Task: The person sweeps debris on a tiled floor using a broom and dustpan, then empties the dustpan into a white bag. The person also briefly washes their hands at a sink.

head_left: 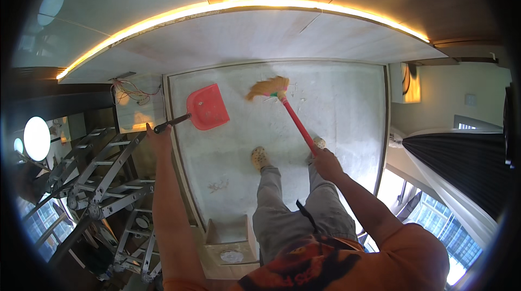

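Observation:
My left hand (pixel 158 135) is closed round the black handle of a red dustpan (pixel 208 107), whose pan is at the left part of the pale platform. In my right hand (pixel 327 164) is the red stick of a broom (pixel 296 117). The broom's straw bristles (pixel 269 88) fan out to the left over the pale surface, right of the dustpan and apart from it. Small bits of debris (pixel 298 97) lie just right of the bristles. My feet, in speckled tan clogs (pixel 260 157), stand on this same surface.
A raised edge (pixel 179 167) frames the pale surface (pixel 239 144). Metal folding ladders (pixel 103 193) stand at the left, and loose wires (pixel 135 93) hang near the left corner. Dark and white curtains (pixel 456 163) hang at the right. A lit strip (pixel 249 2) runs across the far panel.

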The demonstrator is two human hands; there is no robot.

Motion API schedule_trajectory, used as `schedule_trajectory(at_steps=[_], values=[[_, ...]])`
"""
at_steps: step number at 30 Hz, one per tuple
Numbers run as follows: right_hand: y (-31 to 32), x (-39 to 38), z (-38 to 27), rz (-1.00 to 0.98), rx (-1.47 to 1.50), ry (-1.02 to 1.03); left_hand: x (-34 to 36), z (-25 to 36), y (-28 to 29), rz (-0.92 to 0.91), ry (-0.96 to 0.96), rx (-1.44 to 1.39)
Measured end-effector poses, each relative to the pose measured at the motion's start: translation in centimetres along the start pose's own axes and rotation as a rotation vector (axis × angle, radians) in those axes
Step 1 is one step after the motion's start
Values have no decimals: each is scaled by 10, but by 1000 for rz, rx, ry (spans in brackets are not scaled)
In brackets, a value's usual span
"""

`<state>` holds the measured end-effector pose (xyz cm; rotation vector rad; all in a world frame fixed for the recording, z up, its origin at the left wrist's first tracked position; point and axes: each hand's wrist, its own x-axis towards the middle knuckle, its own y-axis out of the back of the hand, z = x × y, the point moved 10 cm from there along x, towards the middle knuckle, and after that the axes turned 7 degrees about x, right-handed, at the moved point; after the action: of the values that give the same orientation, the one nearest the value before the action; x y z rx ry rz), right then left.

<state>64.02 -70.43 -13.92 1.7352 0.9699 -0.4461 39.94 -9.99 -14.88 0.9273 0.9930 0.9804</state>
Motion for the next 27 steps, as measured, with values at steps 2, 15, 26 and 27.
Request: schedule_trajectory(at_steps=[2, 15, 26, 27], values=[[12, -1, 9, -9, -1, -96, 10, -1, -8, 70, -50, -4], [51, -48, 119, 128, 191, -94, 28, -24, -52, -174, 17, -213], [73, 86, 278, 385, 1051, -621, -43, 147, -47, -93, -544, 134], [58, 93, 278, 401, 1045, -659, -52, 158, -54, -78, -593, 186]])
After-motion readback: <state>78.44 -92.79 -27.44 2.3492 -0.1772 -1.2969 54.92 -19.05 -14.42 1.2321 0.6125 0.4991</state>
